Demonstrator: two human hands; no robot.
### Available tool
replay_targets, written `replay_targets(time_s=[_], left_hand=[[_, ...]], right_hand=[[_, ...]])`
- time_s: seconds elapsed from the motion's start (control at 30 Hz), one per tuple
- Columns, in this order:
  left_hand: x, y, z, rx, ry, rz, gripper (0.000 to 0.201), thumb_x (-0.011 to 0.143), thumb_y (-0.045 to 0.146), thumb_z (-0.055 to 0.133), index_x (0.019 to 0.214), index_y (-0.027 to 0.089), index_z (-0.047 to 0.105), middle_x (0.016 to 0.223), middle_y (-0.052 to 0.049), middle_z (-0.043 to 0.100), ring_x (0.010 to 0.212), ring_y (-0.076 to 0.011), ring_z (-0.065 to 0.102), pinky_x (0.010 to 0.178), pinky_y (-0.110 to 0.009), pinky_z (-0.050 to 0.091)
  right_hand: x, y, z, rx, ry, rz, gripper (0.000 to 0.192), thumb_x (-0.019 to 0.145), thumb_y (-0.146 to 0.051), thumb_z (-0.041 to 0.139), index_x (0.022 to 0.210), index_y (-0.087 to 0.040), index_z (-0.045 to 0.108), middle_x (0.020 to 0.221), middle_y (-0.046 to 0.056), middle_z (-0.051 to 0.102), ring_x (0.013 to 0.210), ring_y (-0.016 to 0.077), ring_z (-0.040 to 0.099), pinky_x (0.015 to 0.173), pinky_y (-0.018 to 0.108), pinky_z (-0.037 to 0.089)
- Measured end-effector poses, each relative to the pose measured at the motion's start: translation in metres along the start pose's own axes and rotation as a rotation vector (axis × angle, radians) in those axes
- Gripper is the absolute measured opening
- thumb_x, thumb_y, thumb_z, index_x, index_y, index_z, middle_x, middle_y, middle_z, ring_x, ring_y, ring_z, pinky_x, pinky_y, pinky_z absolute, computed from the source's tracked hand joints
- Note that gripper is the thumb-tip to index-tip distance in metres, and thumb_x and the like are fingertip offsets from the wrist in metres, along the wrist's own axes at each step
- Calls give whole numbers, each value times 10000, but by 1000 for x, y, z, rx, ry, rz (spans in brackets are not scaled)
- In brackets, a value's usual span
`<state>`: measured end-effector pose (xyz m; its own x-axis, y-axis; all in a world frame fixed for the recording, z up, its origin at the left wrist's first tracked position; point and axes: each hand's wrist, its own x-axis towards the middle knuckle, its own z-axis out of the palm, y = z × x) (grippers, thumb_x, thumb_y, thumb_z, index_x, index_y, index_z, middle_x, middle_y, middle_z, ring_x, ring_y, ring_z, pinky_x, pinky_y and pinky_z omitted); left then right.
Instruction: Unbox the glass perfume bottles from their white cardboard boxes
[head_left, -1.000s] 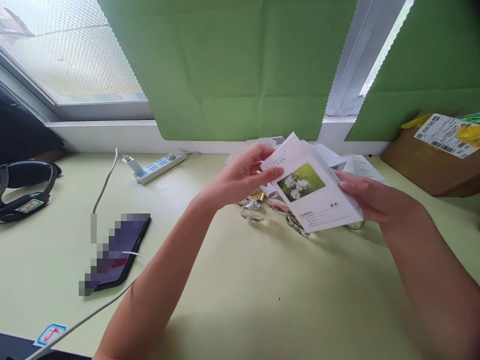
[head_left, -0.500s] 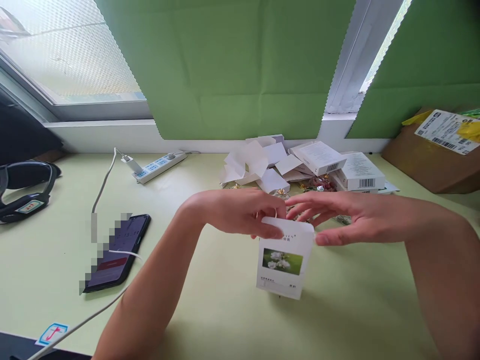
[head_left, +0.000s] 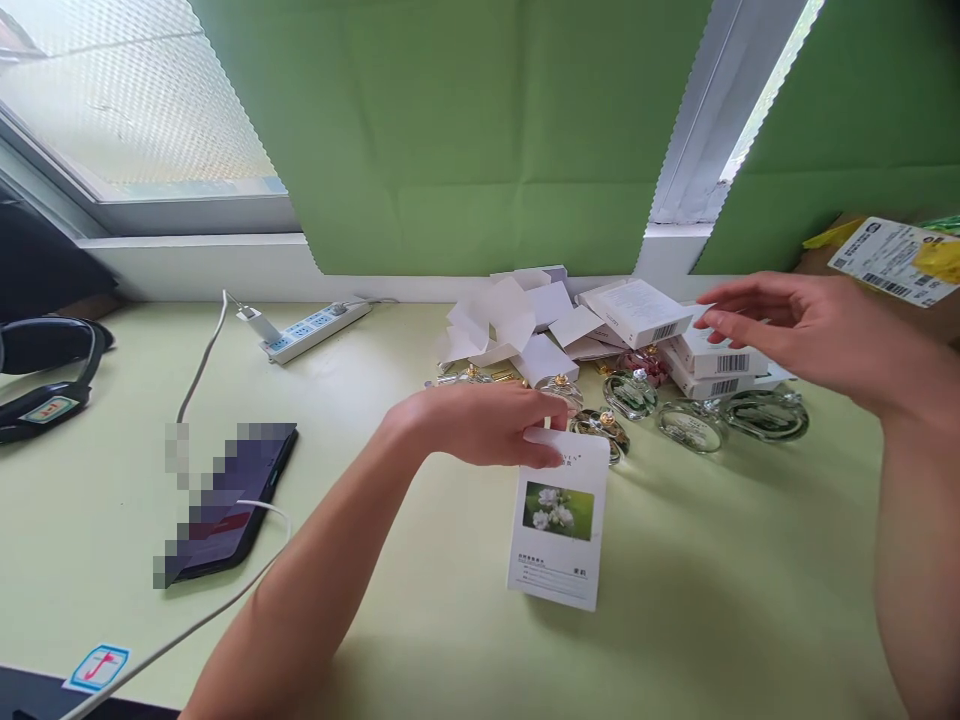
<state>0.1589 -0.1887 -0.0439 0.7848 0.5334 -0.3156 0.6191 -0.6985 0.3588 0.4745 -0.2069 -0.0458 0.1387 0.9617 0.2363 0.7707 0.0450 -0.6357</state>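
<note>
My left hand [head_left: 499, 425] is closed on the top end of a white perfume box [head_left: 556, 560], with the thumb on the printed front. A picture of white flowers faces me; the box stands on end, slightly tilted. My right hand [head_left: 810, 325] holds nothing, its fingers stretched to the left and apart. It hovers over a stack of white boxes [head_left: 709, 355] with barcodes. Below it stand or lie several glass bottles, among them an oval clear bottle [head_left: 691, 428] and a dark green bottle [head_left: 766, 415]. A reddish bottle [head_left: 646, 365] sits by the stack.
Loose white cardboard pieces [head_left: 510, 320] are heaped by the wall. A brown carton [head_left: 922, 318] stands at the right. On the left are a power strip [head_left: 319, 332], a phone [head_left: 240, 510], a white cable [head_left: 187, 632] and a black headset [head_left: 52, 400].
My right hand has left the perfume box and moved up and right to above the stacked boxes. My left hand still holds the box, and the bottles are now uncovered.
</note>
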Motion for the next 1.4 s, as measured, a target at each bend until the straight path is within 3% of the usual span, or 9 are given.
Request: replay_targets(time_s=[0.2,0.37,0.53,0.7,0.87,0.97,1.1,1.27,1.4], left_hand=[[3,5,-3,12,-120,-12,264,893,477,526,970,228,572,920,-24,651,712,-147,549,555,-252,325],[3,6,-1,38,-94,-17,256,905,467,512,982,227,559,934,-25,649,750,-157,560,584,-263,335],[5,8,3,38,-87,4,273,911,456,513,1052,230,575,989,-35,656,809,-176,589,593,-267,348],[7,10,6,35,-100,63,274,922,438,514,1052,211,595,1051,-41,663,857,-173,609,639,-264,374],[14,13,14,103,-118,37,278,927,403,514,1096,201,602,1060,-51,669,898,-194,623,635,-266,387],[19,15,20,149,-114,33,270,922,385,521,1094,195,606,1081,-58,671,941,-214,635,646,-274,405],[22,16,25,185,-102,32,287,921,360,534,1135,184,606,1095,-68,674,981,-228,644,686,-285,434],[22,20,25,244,-90,37,277,928,341,542,1127,167,626,1096,-75,685,1026,-236,637,747,-305,459],[25,25,28,340,-77,89,287,919,330,577,1110,132,659,1115,-97,696,1141,-244,595,883,-317,454]], right_hand=[[3,11,-6,-17,32,50,275,801,-446,705,1053,-338,716,996,5,756,862,212,705,598,283,478],[7,20,-4,-46,30,89,266,794,-443,704,1036,-334,718,982,8,753,842,202,685,602,287,461],[11,23,2,-100,54,58,272,797,-438,683,1035,-311,713,968,19,737,781,182,634,562,275,431],[10,5,21,-124,165,-60,299,787,-427,686,1052,-289,704,959,30,722,717,166,623,568,276,457],[3,-18,42,-120,-29,-123,243,837,-420,637,1026,-284,704,797,9,724,601,155,605,564,297,468],[4,-21,56,-148,-85,-326,219,886,-355,568,1026,-253,702,986,52,742,873,237,662,727,378,534],[7,-15,72,-285,-120,-629,278,924,-230,462,995,-225,731,1180,58,710,1221,282,540,1013,467,469],[15,-6,87,-556,-198,-652,373,909,-152,420,1056,-233,753,1351,42,623,1381,328,402,1168,601,248],[39,-5,97,-649,-303,-633,401,865,-108,444,1084,-237,755,1251,41,687,1367,317,427,1197,610,143]])
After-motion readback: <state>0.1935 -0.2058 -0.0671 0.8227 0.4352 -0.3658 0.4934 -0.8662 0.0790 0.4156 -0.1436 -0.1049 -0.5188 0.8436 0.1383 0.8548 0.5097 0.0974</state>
